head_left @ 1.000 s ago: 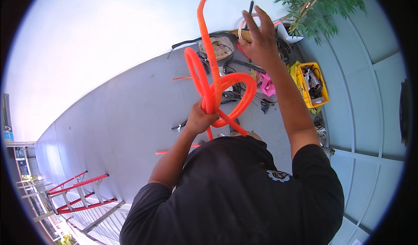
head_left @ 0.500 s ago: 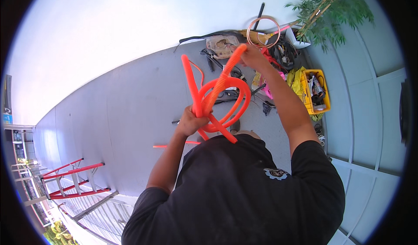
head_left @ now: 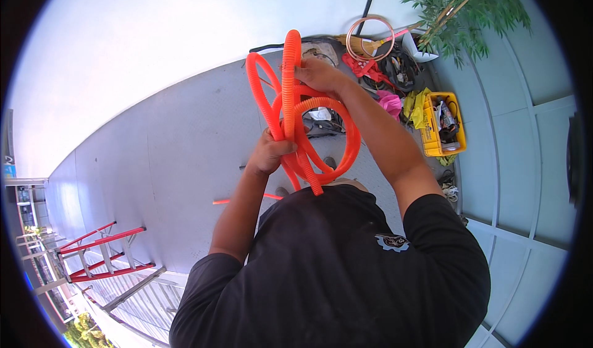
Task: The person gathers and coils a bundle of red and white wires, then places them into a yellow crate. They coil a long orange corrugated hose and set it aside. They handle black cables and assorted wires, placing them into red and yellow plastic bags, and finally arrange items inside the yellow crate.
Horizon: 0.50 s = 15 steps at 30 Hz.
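An orange corrugated conduit (head_left: pixel 353 139) hangs in loose coils in front of my chest. My left hand (head_left: pixel 272 152) is closed round several of its strands at the lower left of the coils. Higher up, my right hand (head_left: pixel 316 76) grips the upright loop from its right side; part of those fingers is hidden behind the tube. One cut end of the conduit points down near my shirt. A separate orange length (head_left: pixel 230 201) shows on the floor left of my left forearm.
At the far wall lie a copper pipe coil (head_left: pixel 370 19), a broom (head_left: pixel 365 46), bags and a pink cloth (head_left: pixel 389 104). A yellow crate (head_left: pixel 434 143) of tools stands to the right, below a potted plant (head_left: pixel 472 14). A red ladder (head_left: pixel 105 255) is at the left.
My right hand has moved left, drawing the conduit's raised part over into a loop beside the other coils. My left hand keeps its hold and has risen slightly.
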Each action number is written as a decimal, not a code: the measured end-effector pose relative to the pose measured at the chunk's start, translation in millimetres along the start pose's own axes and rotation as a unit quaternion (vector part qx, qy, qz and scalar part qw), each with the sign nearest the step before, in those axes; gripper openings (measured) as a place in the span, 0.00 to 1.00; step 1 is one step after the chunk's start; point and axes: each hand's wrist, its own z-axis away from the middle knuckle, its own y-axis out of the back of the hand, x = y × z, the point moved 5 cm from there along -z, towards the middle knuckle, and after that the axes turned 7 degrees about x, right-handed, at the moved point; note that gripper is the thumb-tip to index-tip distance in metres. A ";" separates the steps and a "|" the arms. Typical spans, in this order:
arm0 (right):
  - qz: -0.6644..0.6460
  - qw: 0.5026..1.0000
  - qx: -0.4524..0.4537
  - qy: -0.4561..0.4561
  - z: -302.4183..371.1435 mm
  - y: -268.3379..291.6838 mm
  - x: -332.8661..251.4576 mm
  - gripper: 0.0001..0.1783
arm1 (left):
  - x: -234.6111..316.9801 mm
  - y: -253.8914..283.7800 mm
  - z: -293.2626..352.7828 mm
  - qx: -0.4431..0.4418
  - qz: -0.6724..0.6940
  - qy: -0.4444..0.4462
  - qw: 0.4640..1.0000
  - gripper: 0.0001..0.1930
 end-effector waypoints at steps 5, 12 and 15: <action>0.102 0.907 0.388 0.128 94.0 49.0 -38.3 0.27 | -2.4 16.5 -3.5 0.097 -0.041 -0.042 0.994 0.23; 0.094 0.993 -0.063 -0.033 119.2 -57.1 8.6 0.30 | 14.8 5.5 -16.9 0.096 -0.166 -0.081 0.978 0.20; 0.222 0.968 -0.053 -0.105 110.8 -36.4 25.1 0.30 | 32.8 11.7 -16.1 0.171 -0.291 -0.100 0.936 0.19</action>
